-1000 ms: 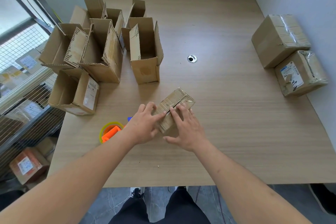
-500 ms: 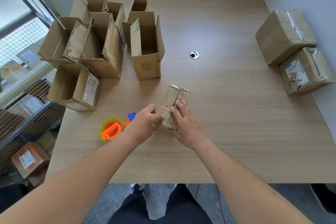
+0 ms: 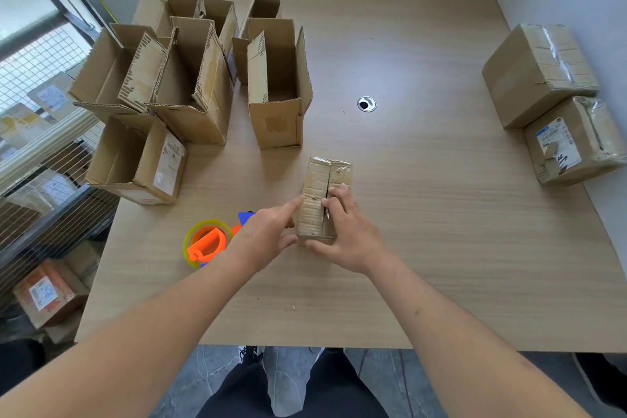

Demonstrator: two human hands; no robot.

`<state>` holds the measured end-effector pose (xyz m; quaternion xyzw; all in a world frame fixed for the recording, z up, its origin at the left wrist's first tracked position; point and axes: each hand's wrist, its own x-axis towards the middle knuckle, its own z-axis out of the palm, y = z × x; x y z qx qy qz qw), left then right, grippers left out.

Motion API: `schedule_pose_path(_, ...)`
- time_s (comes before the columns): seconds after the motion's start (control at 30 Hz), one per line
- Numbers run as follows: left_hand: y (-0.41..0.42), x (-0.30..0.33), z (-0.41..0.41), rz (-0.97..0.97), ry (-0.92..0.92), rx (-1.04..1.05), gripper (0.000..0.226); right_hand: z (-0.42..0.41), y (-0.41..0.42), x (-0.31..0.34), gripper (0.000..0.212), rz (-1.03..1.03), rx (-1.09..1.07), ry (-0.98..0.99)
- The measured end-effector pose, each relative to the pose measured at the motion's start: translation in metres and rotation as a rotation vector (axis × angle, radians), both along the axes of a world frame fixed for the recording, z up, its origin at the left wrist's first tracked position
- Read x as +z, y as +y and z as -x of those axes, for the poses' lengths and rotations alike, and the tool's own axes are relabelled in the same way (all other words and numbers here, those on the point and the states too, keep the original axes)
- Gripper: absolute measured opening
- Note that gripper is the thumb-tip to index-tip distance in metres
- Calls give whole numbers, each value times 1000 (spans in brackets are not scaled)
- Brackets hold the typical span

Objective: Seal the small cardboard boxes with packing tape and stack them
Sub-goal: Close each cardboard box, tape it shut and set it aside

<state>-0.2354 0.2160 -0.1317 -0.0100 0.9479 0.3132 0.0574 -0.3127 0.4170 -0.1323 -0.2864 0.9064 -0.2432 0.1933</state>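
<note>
A small cardboard box lies on the wooden table in front of me, flaps folded shut, with a seam running down its top. My left hand presses its fingers against the box's left side. My right hand rests on the top and near end, holding the flaps down. An orange tape dispenser with a yellow tape roll lies on the table just left of my left hand. Two taped boxes sit side by side at the right edge.
Several open, empty cardboard boxes stand in a cluster at the back left of the table. A round cable hole is in the table's middle. Wire shelving with parcels lies beyond the left edge. A wall runs along the right.
The small box has been turned from a slanted position to lie straight, pointing away from me. Both hands stayed on it.
</note>
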Motion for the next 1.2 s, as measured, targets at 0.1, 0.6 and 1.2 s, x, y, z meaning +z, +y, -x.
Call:
schedule_pose_path(0.1, -1, -7, -2, 50, -145, 117, 109, -5, -14, 4, 82, -1, -121, 31)
schedule_pose_path(0.6, -20, 21, 22, 432, -131, -83, 70, -15, -58, 40, 113, -235, -550, -100)
schedule_pose_path(1.2, 24, 171, 40, 525, 173, -378, 62, -79, -1, 194, 107, -201, -861, 87)
